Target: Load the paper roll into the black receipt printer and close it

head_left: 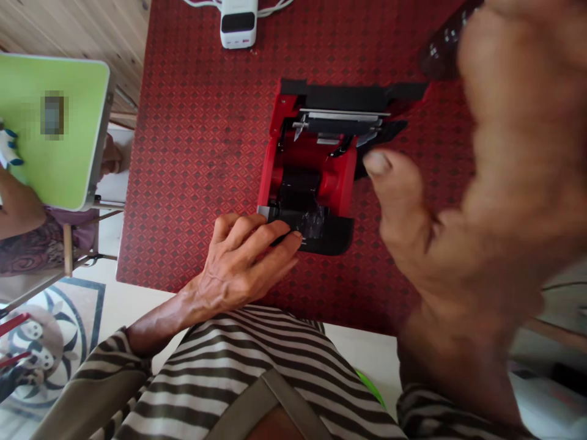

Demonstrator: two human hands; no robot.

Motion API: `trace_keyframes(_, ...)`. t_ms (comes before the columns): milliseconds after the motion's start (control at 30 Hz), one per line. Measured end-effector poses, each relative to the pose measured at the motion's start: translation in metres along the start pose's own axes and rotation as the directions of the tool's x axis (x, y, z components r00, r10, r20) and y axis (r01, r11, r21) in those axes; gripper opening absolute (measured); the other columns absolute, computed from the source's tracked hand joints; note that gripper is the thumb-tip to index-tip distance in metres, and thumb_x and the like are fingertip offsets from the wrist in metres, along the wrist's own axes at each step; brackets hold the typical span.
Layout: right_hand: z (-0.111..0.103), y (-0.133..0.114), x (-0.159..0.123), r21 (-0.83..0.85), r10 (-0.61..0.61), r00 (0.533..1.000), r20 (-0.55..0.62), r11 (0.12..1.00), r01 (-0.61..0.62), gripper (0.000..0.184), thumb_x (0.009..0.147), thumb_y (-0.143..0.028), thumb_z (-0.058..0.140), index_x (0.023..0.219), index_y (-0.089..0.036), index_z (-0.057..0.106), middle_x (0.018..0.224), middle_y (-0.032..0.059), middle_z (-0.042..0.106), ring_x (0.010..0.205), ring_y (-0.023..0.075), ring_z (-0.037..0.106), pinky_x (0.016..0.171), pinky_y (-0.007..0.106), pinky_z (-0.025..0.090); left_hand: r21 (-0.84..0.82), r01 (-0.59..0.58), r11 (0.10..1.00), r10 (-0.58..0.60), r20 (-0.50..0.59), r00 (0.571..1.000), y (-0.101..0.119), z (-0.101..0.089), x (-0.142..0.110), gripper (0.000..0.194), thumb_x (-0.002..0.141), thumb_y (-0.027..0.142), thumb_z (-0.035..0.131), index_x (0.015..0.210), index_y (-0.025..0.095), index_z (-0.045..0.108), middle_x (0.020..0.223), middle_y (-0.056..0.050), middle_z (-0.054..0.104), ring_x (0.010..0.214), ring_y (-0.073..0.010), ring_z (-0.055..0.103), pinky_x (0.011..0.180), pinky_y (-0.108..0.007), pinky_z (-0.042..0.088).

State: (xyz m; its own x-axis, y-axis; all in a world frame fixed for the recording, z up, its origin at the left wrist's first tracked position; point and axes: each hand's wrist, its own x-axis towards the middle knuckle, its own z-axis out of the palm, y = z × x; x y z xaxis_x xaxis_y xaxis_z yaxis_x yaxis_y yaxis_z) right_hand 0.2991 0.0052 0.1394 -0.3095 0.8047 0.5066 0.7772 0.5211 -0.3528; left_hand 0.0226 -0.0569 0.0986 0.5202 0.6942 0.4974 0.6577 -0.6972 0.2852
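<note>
A red and black device (337,171) with a silver-edged roller bar lies opened up on the table; its exact kind is unclear. My left hand (250,256) is at its near left corner, fingers bent over the black front flap (328,235), gripping the edge; the thumb is hidden. Close to the camera, my right hand (495,165) is raised right of the device, blurred, thumb stretched apart from the other fingers. Their tips are out of view, and nothing shows between thumb and fingers. Behind this hand is a dark, shiny, rounded object (443,52), partly covered.
The red patterned table (192,171) holds a white power bank (238,24) with white cables at the back. To the left, a person's arm (18,195) rests by a green table (77,171) with a blurred-out item on it. Chair frames stand below it.
</note>
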Motion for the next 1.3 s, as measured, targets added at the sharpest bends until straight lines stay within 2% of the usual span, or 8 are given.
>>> trace_keyframes(33, 0.005, 0.003, 0.008, -0.058, -0.001, 1.0, 0.008, 0.998, 0.001, 0.071, 0.136, -0.041, 0.06, 0.203, -0.019, 0.048, 0.204, 0.0163, 0.059, 0.193, 0.0538, 0.048, 0.159, 0.07, 0.035, -0.001, 0.001, 1.0, -0.001, -0.004, 1.0, 0.0, 0.001, 0.0, 0.022, 0.124, 0.022, 0.087, 0.145, 0.019, 0.087, 0.131, -0.009, 0.099, 0.119, -0.0282, 0.085, 0.107, -0.044, 0.058)
trace_keyframes(100, 0.014, 0.007, 0.019, -0.164, -0.082, 0.997, 0.008, 0.983, 0.082, 0.069, 0.138, -0.048, 0.054, 0.191, -0.004, 0.059, 0.183, 0.0274, 0.076, 0.171, 0.0534, 0.074, 0.143, 0.07, 0.057, -0.005, 0.002, 1.0, -0.002, -0.009, 1.0, 0.001, 0.002, -0.001, 0.022, 0.123, 0.02, 0.087, 0.145, 0.018, 0.086, 0.131, -0.009, 0.099, 0.12, -0.0281, 0.085, 0.107, -0.044, 0.057)
trace_keyframes(167, 0.021, 0.008, 0.02, -0.167, -0.134, 0.991, 0.0, 0.977, 0.133, 0.056, 0.138, -0.046, 0.055, 0.175, -0.008, 0.074, 0.162, 0.0223, 0.09, 0.152, 0.0462, 0.087, 0.129, 0.065, 0.067, -0.011, 0.006, 1.0, -0.006, -0.013, 1.0, 0.001, 0.003, -0.001, 0.02, 0.124, 0.02, 0.085, 0.144, 0.018, 0.086, 0.131, -0.009, 0.098, 0.12, -0.0276, 0.084, 0.107, -0.044, 0.058)
trace_keyframes(267, 0.02, 0.0, 0.008, -0.141, -0.127, 0.991, -0.049, 0.983, 0.119, 0.036, 0.136, -0.039, 0.059, 0.156, -0.025, 0.085, 0.146, 0.0098, 0.096, 0.138, 0.0388, 0.093, 0.122, 0.06, 0.07, -0.007, 0.008, 1.0, -0.008, -0.009, 1.0, 0.001, 0.004, -0.002, 0.018, 0.126, 0.023, 0.082, 0.143, 0.019, 0.088, 0.13, -0.008, 0.098, 0.119, -0.0277, 0.082, 0.104, -0.044, 0.058)
trace_keyframes(400, 0.012, -0.014, -0.012, -0.052, -0.173, 0.984, -0.027, 0.984, 0.172, 0.024, 0.128, -0.023, 0.072, 0.147, -0.021, 0.087, 0.129, 0.0107, 0.098, 0.118, 0.0342, 0.095, 0.105, 0.052, 0.073, 0.02, 0.007, 1.0, -0.007, -0.003, 1.0, -0.001, 0.004, -0.002, 0.019, 0.129, 0.025, 0.077, 0.142, 0.023, 0.09, 0.129, -0.007, 0.098, 0.117, -0.0278, 0.08, 0.102, -0.043, 0.057)
trace_keyframes(667, 0.014, -0.021, -0.042, 0.053, -0.18, 0.976, 0.123, 0.983, 0.175, 0.032, 0.122, -0.015, 0.08, 0.153, -0.015, 0.084, 0.136, 0.0166, 0.098, 0.122, 0.0331, 0.093, 0.11, 0.048, 0.075, 0.002, 0.016, 1.0, -0.016, -0.009, 1.0, 0.0, 0.007, -0.004, 0.019, 0.127, 0.022, 0.08, 0.144, 0.021, 0.088, 0.132, -0.008, 0.098, 0.12, -0.0278, 0.08, 0.104, -0.044, 0.058)
trace_keyframes(1100, 0.021, -0.032, -0.051, -0.032, -0.182, 0.976, 0.118, 0.982, 0.187, 0.028, 0.118, -0.011, 0.083, 0.146, -0.007, 0.084, 0.139, 0.0229, 0.098, 0.123, 0.0365, 0.096, 0.11, 0.049, 0.078, -0.01, 0.035, 0.999, -0.035, 0.0, 0.999, 0.003, 0.006, -0.004, 0.02, 0.127, 0.02, 0.079, 0.144, 0.021, 0.09, 0.131, -0.008, 0.096, 0.123, -0.0272, 0.08, 0.109, -0.043, 0.058)
trace_keyframes(1300, 0.041, -0.036, -0.068, -0.056, -0.114, 0.993, -0.024, 0.992, 0.112, 0.036, 0.124, -0.017, 0.076, 0.16, -0.018, 0.083, 0.146, 0.0163, 0.098, 0.13, 0.0339, 0.096, 0.112, 0.05, 0.078, -0.037, 0.04, 0.999, -0.041, -0.021, 0.999, 0.002, 0.005, -0.003, 0.019, 0.127, 0.024, 0.079, 0.144, 0.02, 0.086, 0.131, -0.008, 0.096, 0.122, -0.0269, 0.081, 0.108, -0.045, 0.06)
